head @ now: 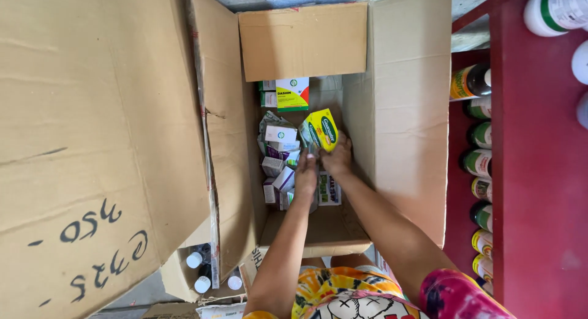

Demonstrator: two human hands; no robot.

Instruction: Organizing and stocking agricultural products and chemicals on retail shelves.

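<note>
Both hands deep in open brown cardboard carton [398,111]. Right hand [338,157] grips yellow-green glossy sachet [322,129]; left hand [306,175] closed on sachet's lower edge, small white packs [278,166] just left. Step, by my read: pulling sachet out. Next move needs straight lift clear of flaps.

Both hands reach down the open top of the carton [398,123], hemmed by its tall walls and the far flap [303,42]. The floor's left and far parts are crowded with small boxes [278,166]; bare cardboard shows near the front wall. On the right, bottles [481,163] line the red shelf [539,172].
</note>
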